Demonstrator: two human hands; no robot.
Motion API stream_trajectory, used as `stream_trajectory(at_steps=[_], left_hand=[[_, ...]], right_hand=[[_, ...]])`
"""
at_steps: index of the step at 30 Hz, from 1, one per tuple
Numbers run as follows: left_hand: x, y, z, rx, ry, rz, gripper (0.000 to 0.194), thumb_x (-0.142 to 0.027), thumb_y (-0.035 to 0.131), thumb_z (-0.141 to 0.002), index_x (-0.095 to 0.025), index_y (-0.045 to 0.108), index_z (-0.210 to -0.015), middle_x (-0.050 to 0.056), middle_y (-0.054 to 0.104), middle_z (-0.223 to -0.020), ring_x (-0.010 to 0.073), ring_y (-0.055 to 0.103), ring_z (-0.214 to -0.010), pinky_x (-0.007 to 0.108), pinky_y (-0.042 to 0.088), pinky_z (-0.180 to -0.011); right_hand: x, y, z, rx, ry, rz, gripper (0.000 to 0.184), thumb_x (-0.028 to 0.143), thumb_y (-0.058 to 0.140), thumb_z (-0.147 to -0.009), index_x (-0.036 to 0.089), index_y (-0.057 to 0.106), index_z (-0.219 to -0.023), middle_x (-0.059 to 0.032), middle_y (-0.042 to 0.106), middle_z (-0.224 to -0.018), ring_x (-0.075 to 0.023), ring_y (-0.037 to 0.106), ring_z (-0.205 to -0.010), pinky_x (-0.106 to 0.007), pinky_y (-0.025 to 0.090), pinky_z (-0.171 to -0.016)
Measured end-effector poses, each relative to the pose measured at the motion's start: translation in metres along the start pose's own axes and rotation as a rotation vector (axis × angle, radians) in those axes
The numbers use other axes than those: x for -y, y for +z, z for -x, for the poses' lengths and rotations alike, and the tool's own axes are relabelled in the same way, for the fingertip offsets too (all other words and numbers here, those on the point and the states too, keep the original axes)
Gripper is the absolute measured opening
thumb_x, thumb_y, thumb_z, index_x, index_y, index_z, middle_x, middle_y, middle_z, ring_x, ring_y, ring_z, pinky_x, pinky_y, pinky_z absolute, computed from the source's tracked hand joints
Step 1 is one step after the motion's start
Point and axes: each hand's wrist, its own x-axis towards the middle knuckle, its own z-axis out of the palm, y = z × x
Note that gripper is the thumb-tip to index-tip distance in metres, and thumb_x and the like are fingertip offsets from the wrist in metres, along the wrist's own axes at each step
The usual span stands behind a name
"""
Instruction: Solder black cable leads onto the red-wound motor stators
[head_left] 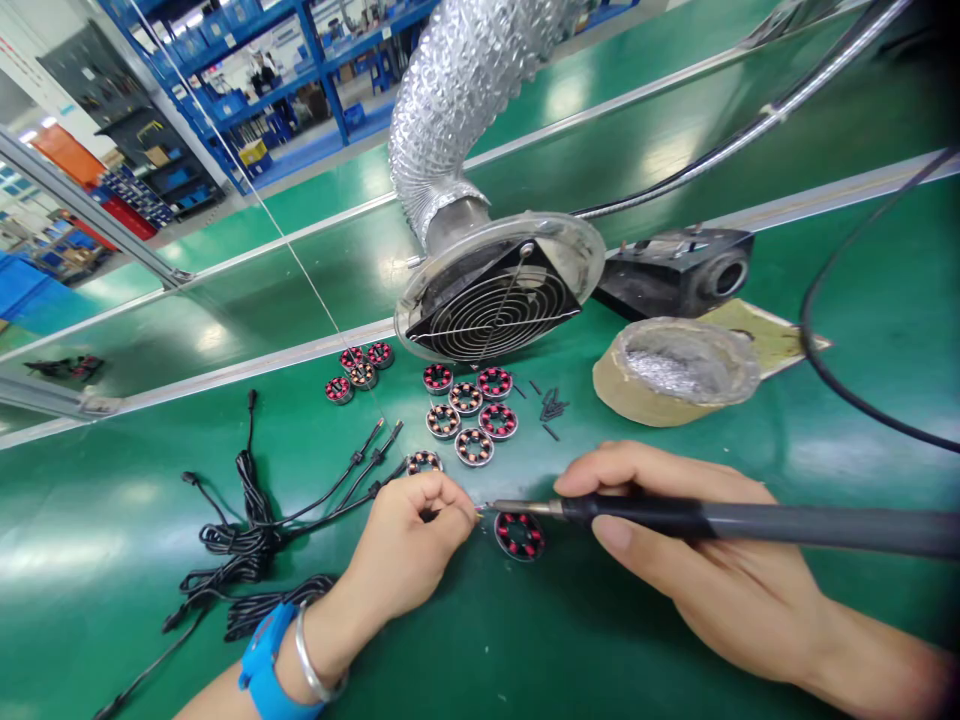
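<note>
My right hand (720,560) is closed around the dark handle of a soldering iron (675,518), which points left. Its metal tip meets the fingertips of my left hand (412,535), which are pinched together on what looks like the end of a thin wire (478,511). How far that wire runs is hidden by the fingers. Just below the iron's tip lies a round motor stator (519,536) with red coils in a metal ring, not gripped by either hand. Another ring with copper-coloured coils (424,462) lies just behind my left hand.
Several similar coil rings (474,446) lie beyond my hands, beside short black tubes (553,405). Bundled black cables (247,540) are at left. A fume extractor hood (495,300) hangs ahead. At right are a foil-lined bowl (660,395), a black stand (675,270) and a hanging cable (814,350).
</note>
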Motion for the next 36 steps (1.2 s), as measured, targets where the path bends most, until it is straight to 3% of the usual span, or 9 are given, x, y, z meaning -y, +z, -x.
stream_trajectory(at_steps=[6,11,18,22,36], left_hand=[[0.000,0.000,-0.001,0.002,0.008,-0.023,0.013,-0.024,0.054,-0.077,-0.017,0.058,-0.067,-0.004,0.047,-0.058,0.0099,0.037,-0.056,0.022,0.029,-0.053],[0.001,0.000,-0.001,0.009,0.011,-0.033,0.014,-0.023,0.053,-0.078,-0.017,0.058,-0.067,-0.004,0.048,-0.059,0.0101,0.039,-0.056,0.022,0.030,-0.054],[0.001,0.000,0.000,0.015,0.022,-0.037,0.014,-0.023,0.052,-0.078,-0.017,0.058,-0.067,-0.003,0.050,-0.060,0.0104,0.041,-0.057,0.023,0.032,-0.055],[0.002,0.000,0.001,0.016,0.019,-0.046,0.014,-0.024,0.052,-0.077,-0.017,0.058,-0.067,-0.003,0.051,-0.060,0.0107,0.041,-0.057,0.023,0.032,-0.055],[-0.001,-0.001,0.002,0.025,0.021,-0.040,0.015,-0.026,0.052,-0.079,-0.017,0.056,-0.068,-0.003,0.049,-0.062,0.0110,0.040,-0.058,0.024,0.032,-0.057]], right_hand=[[0.002,0.001,0.000,0.028,-0.031,0.020,0.018,0.016,0.053,-0.087,0.029,0.060,-0.097,-0.0003,0.063,-0.072,-0.0158,0.055,-0.055,-0.028,0.042,-0.048],[0.013,0.004,0.001,0.057,-0.060,0.044,0.021,0.014,0.050,-0.085,0.028,0.059,-0.098,-0.0001,0.057,-0.065,-0.0151,0.050,-0.049,-0.032,0.039,-0.046],[0.023,0.004,0.007,0.040,-0.096,0.104,0.023,0.015,0.054,-0.083,0.027,0.062,-0.101,-0.0012,0.056,-0.062,-0.0184,0.054,-0.050,-0.035,0.043,-0.049],[0.025,0.001,0.006,-0.018,-0.089,0.091,0.018,0.016,0.055,-0.083,0.025,0.064,-0.097,-0.0014,0.058,-0.063,-0.0176,0.055,-0.049,-0.034,0.046,-0.050],[0.023,0.001,0.003,-0.026,-0.149,0.143,0.024,0.014,0.054,-0.086,0.022,0.062,-0.107,-0.0014,0.062,-0.071,-0.0160,0.060,-0.055,-0.029,0.050,-0.051]])
